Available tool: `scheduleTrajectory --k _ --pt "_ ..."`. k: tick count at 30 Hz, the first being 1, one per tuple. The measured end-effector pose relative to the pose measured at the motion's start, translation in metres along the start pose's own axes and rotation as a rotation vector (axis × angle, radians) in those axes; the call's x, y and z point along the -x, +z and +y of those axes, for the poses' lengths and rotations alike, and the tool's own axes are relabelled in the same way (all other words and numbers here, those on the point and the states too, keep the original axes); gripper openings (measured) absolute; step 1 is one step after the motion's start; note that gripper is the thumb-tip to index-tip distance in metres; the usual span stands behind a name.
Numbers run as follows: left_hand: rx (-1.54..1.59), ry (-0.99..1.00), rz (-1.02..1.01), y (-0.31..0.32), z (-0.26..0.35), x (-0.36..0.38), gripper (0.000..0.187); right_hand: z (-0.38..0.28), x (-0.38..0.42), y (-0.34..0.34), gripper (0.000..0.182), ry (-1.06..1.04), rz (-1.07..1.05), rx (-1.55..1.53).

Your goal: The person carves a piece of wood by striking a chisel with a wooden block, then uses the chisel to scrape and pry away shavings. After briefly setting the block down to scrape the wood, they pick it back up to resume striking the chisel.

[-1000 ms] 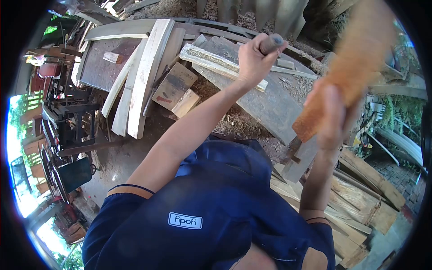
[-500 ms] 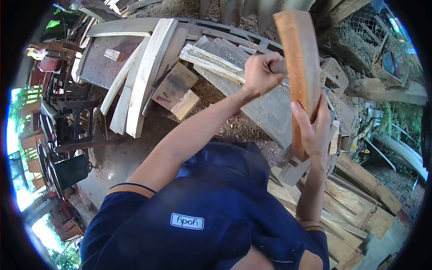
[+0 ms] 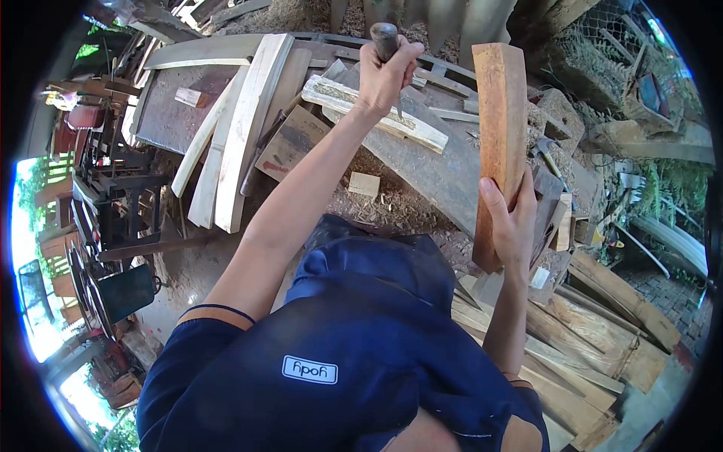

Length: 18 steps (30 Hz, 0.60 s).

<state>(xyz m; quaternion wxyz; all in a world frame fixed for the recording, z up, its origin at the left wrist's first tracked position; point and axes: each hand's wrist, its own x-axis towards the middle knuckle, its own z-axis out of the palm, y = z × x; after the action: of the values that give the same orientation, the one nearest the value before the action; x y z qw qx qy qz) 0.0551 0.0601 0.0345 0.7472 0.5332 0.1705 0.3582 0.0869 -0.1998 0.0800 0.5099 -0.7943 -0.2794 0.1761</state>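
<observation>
My left hand (image 3: pixel 385 74) is closed round the dark, round-ended handle of a chisel (image 3: pixel 384 39). Its thin metal shaft points down at a pale, narrow board (image 3: pixel 425 134) with a rough top. Whether the tip touches the board I cannot make out. My right hand (image 3: pixel 514 218) grips a thick, slightly curved brown wooden block (image 3: pixel 501 113) near its lower end, thumb on the near face. The block stands out lengthwise away from me, to the right of the pale board and apart from it.
The pale board lies on a wide grey plank (image 3: pixel 422 177). A hammer (image 3: pixel 544 148) rests at the right. Long pale boards (image 3: pixel 252 132) lean at the left by a wooden box (image 3: pixel 294 143). A small offcut (image 3: pixel 364 184) lies among shavings. More planks (image 3: pixel 580 331) are stacked lower right.
My left hand has moved left with the chisel, away from the brown block, and over the pale board. The brown block sits slightly lower. The small offcut has shifted right, off the box.
</observation>
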Motion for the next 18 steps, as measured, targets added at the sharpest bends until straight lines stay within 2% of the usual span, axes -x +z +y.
scheduleTrajectory --k 6,8,9,10,12,14,15,16,18 --pt "-0.135 0.016 -0.062 0.012 -0.007 0.011 0.034 0.005 0.002 -0.002 0.057 0.030 -0.003 0.006" --pt "-0.253 0.096 -0.108 0.018 -0.006 0.016 0.035 0.006 0.001 -0.002 0.056 0.031 -0.014 0.011" --pt "-0.358 0.062 -0.203 0.011 -0.013 0.015 0.033 0.001 0.000 -0.002 0.056 0.031 -0.017 0.009" --pt "-0.361 0.059 -0.202 0.014 -0.014 0.016 0.033 -0.009 -0.002 -0.002 0.054 -0.025 0.022 -0.025" --pt "-0.429 0.224 -0.303 0.027 -0.019 0.025 0.032 -0.024 -0.005 -0.010 0.052 -0.073 0.061 -0.056" --pt "-0.451 0.168 -0.365 0.032 -0.024 0.034 0.032 -0.032 -0.004 -0.022 0.049 -0.183 0.092 -0.248" --pt "-0.511 0.273 -0.392 0.035 -0.028 0.036 0.031 -0.035 -0.002 -0.020 0.048 -0.218 0.185 -0.296" --pt "-0.572 0.382 -0.414 0.036 -0.031 0.037 0.030 -0.033 0.000 -0.019 0.048 -0.224 0.180 -0.296" --pt "-0.636 0.385 -0.412 0.036 -0.034 0.041 0.029 -0.031 0.002 -0.014 0.049 -0.101 0.124 -0.069"
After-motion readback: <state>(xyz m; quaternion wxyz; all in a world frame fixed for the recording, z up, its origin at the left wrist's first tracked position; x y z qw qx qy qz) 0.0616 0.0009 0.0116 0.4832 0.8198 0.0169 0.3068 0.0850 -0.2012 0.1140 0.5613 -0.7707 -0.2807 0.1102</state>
